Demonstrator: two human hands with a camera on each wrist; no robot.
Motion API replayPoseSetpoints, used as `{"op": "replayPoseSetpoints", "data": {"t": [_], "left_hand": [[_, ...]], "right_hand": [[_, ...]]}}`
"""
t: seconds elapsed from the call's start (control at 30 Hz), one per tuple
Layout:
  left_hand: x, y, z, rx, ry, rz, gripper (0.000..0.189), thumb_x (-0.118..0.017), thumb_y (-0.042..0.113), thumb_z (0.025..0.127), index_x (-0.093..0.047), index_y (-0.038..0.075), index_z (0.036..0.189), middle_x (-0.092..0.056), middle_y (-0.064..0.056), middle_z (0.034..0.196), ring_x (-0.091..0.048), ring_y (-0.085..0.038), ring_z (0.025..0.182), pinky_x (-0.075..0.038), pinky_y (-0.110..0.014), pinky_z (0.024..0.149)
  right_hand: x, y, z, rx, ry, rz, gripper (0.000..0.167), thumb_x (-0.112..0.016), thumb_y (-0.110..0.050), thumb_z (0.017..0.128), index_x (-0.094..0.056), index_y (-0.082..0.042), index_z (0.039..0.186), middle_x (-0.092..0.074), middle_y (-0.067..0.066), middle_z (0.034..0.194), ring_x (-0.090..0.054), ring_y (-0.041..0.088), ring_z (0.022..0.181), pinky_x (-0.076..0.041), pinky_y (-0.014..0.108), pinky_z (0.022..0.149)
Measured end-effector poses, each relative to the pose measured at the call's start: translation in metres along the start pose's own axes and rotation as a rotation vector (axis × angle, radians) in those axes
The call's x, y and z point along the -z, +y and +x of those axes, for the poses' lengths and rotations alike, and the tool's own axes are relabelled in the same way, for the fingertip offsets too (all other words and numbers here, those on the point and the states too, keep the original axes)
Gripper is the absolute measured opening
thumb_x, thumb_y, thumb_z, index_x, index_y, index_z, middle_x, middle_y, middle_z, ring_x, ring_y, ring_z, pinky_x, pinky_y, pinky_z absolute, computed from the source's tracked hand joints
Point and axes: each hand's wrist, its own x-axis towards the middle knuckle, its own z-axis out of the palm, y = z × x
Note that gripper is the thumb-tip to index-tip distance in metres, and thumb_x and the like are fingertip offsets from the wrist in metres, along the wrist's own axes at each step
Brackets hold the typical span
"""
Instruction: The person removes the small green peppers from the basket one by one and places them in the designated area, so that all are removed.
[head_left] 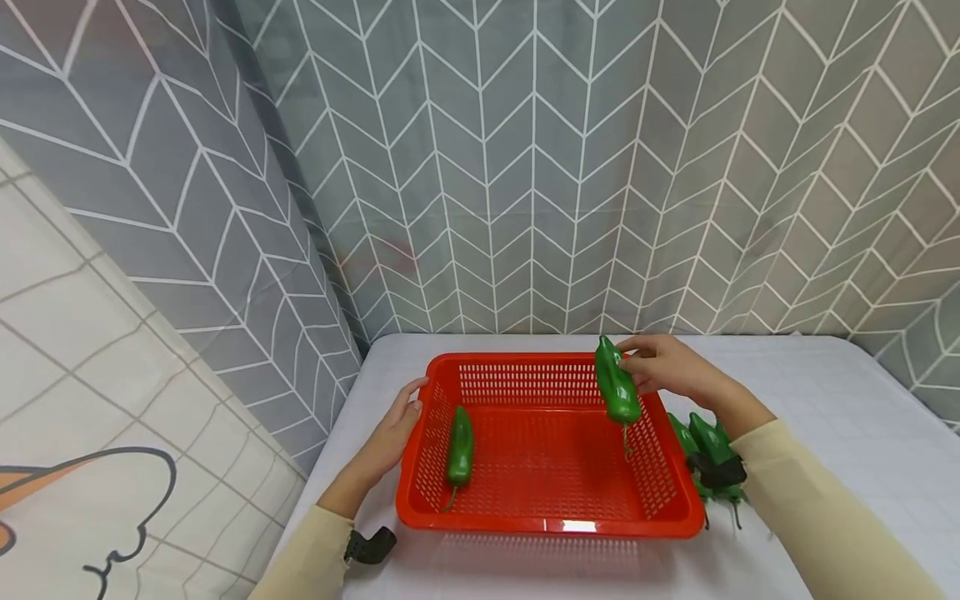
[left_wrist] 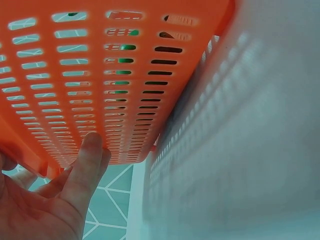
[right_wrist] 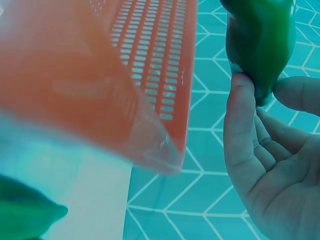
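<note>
In the head view, my right hand (head_left: 660, 365) pinches a long green pepper (head_left: 617, 385) above the right part of a red plastic basket (head_left: 547, 525). The pepper's stem hangs downward over the basket. Up close in the right wrist view, the thumb and fingers of the right hand (right_wrist: 275, 160) hold the pepper (right_wrist: 262, 45) at one end. My left hand (head_left: 393, 429) rests at the basket's left side. Seen from that wrist, the left hand's fingers (left_wrist: 82, 172) lie fairly straight against the perforated outer wall. Another green pepper (head_left: 461, 450) lies inside the basket, along its left wall.
Several green peppers (head_left: 708, 437) lie on the white tabletop (head_left: 832, 433) just right of the basket, partly hidden by the right forearm. A grey chevron-patterned curtain (head_left: 510, 167) hangs behind the table and along its left side.
</note>
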Motion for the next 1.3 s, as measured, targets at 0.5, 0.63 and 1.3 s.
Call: {"op": "replayPoseSetpoints", "data": {"t": [0.5,0.63,1.3], "left_hand": [[0.001,0.001,0.0,0.038,0.008,-0.015,0.047,-0.035,0.027,0.112,-0.027,0.019,0.158,-0.057,-0.02,0.134,-0.064,-0.029,0.11,-0.056,-0.035,0.091],[0.001,0.0,0.0,0.027,-0.001,-0.02,0.047,-0.035,0.027,0.112,-0.027,0.018,0.158,-0.057,-0.021,0.134,-0.064,-0.029,0.11,-0.057,-0.035,0.09],[0.003,0.001,0.001,-0.009,-0.04,-0.013,0.048,-0.033,0.026,0.112,-0.024,0.013,0.157,-0.055,-0.026,0.135,-0.064,-0.027,0.108,-0.056,-0.031,0.089]], "right_hand": [[0.016,0.02,-0.023,0.004,0.046,-0.002,0.046,-0.051,-0.012,0.106,-0.043,0.018,0.139,-0.068,0.023,0.113,-0.071,0.03,0.09,-0.06,0.047,0.081],[0.023,0.025,-0.031,-0.013,0.066,-0.016,0.048,-0.051,-0.015,0.106,-0.042,0.019,0.14,-0.067,0.025,0.115,-0.071,0.031,0.093,-0.06,0.045,0.08],[0.053,0.064,-0.064,-0.176,0.151,-0.076,0.053,-0.046,-0.021,0.109,-0.037,0.019,0.143,-0.066,0.026,0.118,-0.069,0.035,0.101,-0.058,0.047,0.085]]}}
